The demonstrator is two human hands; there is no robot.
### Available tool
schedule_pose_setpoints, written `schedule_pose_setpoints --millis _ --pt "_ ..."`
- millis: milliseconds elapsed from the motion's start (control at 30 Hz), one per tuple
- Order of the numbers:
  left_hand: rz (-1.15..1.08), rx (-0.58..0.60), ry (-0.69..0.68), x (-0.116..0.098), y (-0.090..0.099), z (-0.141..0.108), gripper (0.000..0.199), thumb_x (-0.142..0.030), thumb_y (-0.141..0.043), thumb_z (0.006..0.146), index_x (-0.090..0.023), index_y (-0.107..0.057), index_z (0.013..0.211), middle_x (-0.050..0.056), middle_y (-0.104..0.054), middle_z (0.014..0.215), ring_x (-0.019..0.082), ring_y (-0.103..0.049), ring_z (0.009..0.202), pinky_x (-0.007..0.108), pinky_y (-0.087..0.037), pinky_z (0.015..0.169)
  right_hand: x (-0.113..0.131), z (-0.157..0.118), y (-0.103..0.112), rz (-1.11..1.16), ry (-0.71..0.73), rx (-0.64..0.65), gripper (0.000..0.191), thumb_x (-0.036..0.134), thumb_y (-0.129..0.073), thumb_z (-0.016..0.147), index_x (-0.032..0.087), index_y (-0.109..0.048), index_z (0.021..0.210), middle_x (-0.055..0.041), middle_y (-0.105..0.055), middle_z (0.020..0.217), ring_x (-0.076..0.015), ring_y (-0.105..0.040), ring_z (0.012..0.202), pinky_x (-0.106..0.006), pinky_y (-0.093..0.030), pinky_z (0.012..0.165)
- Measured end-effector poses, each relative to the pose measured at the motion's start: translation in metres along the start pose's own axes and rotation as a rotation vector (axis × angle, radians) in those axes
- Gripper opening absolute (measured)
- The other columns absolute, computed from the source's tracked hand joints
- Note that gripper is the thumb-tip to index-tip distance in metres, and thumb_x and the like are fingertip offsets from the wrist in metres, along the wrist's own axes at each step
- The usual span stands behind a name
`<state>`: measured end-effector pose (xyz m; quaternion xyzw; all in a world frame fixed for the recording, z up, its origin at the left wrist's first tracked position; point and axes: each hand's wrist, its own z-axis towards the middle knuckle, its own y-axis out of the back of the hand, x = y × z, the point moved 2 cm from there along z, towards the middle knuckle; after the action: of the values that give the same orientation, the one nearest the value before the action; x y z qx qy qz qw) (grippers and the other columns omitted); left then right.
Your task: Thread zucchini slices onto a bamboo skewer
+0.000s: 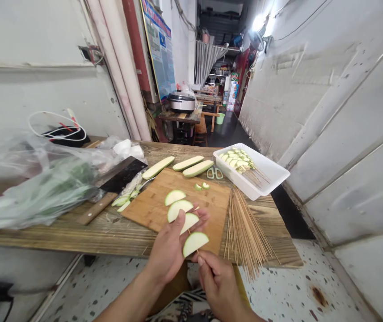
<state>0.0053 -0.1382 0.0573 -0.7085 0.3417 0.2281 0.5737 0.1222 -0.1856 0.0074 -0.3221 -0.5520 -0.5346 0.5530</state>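
Several half-round zucchini slices (pixel 195 243), pale with green rims, run in a row away from me, low over the cutting board (pixel 147 203). My left hand (pixel 167 250) is closed around the middle slices, thumb on top and fingers behind them. A thin wooden skewer (pixel 189 231) shows between the two nearest slices. Its near end is pinched by my right hand (pixel 218 276), just below the nearest slice. How far the skewer reaches through the farther slices is hidden. Two small zucchini end pieces (pixel 202 186) lie on the board.
Loose skewers (pixel 246 232) fan out right of the board. Behind them, a white tray (pixel 271 174) holds skewered slices. Zucchini halves (pixel 198 168) and scissors (pixel 215 173) lie beyond the board. At left are a cleaver (pixel 119 179), zucchini scraps (pixel 124 200) and a plastic bag (pixel 44 179).
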Motion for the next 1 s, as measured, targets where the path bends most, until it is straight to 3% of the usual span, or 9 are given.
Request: schedule_pose_setpoints --millis 133,233,433,600,833,1000 --pt "0.041 -0.029 0.008 0.005 0.002 0.002 0.045 -0.044 -0.058 0.079 -0.014 -0.058 0.113 0.011 -0.067 0.101 0.025 -0.063 0.099 0.031 -0.053 0.074 0.001 0.0 0.0 -0.012 -0.011 0.004 0.023 0.028 -0.039 0.094 0.018 -0.055 0.08 0.0045 -0.036 0.056 -0.0097 -0.034 0.046 -0.022 -0.028 0.045" --pt "0.062 0.013 -0.001 0.01 0.002 0.0 0.043 -0.045 -0.056 0.081 -0.015 -0.059 0.111 0.009 -0.067 0.098 0.024 -0.063 0.098 0.027 -0.051 0.07 0.007 0.0 0.0 -0.012 -0.009 0.0 0.024 0.029 -0.038 0.094 0.018 -0.054 0.08 0.0052 -0.035 0.053 -0.0098 -0.034 0.045 -0.022 -0.028 0.044" --pt "0.057 0.089 0.036 0.015 0.001 -0.001 0.045 -0.049 -0.05 0.083 -0.014 -0.06 0.11 0.011 -0.067 0.103 0.025 -0.059 0.107 0.03 -0.047 0.084 0.012 0.002 0.003 -0.039 0.004 -0.028 0.027 0.027 -0.038 0.093 0.018 -0.054 0.073 0.0046 -0.036 0.055 -0.0098 -0.034 0.047 -0.022 -0.028 0.046" --pt "-0.062 0.071 0.021 -0.003 0.005 0.005 0.063 -0.065 -0.041 0.078 -0.016 -0.058 0.115 0.014 -0.059 0.124 0.028 -0.05 0.119 0.04 -0.043 0.095 0.008 0.001 0.002 -0.019 0.016 -0.002 0.023 0.026 -0.04 0.093 0.018 -0.056 0.078 0.0047 -0.036 0.056 -0.0098 -0.034 0.048 -0.022 -0.028 0.046" --pt "-0.14 0.019 -0.017 -0.021 0.003 0.003 0.059 -0.064 -0.042 0.079 -0.014 -0.062 0.103 0.014 -0.067 0.105 0.03 -0.057 0.109 0.049 -0.044 0.093 0.004 0.002 0.0 -0.003 0.029 0.031 0.021 0.023 -0.041 0.092 0.018 -0.053 0.075 0.0039 -0.037 0.058 -0.0105 -0.035 0.051 -0.022 -0.028 0.048" --pt "-0.128 -0.025 -0.039 -0.016 0.003 0.004 0.043 -0.058 -0.047 0.08 -0.018 -0.061 0.088 0.004 -0.068 0.083 0.022 -0.065 0.089 0.042 -0.048 0.088 0.006 0.002 0.0 -0.005 0.028 0.046 0.023 0.024 -0.04 0.092 0.019 -0.051 0.073 0.004 -0.036 0.057 -0.0105 -0.034 0.05 -0.022 -0.026 0.047"
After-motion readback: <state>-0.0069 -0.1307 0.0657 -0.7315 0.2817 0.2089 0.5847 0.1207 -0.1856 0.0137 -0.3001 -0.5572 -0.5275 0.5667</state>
